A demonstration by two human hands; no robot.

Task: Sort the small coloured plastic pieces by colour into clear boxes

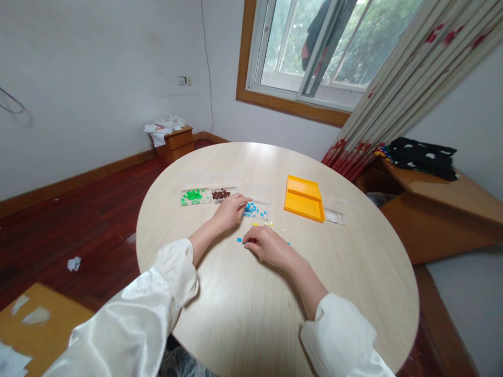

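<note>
My left hand (231, 209) reaches forward over the round wooden table (346, 272), fingers curled at the edge of a clear tray of blue pieces (257, 210). What its fingertips hold is too small to see. My right hand (267, 245) rests on the table closer to me, fingers pinched over a small blue piece (239, 240). Tiny yellow pieces (271, 225) lie scattered just beyond it. Farther left stand a clear tray of green pieces (194, 196) and one of brown pieces (221, 194).
An orange tray (304, 198) lies to the right of the blue tray, with a small clear box (335, 215) beside it. A low wooden cabinet (440, 209) with dark cloth stands right of the table. Striped curtains hang by the window.
</note>
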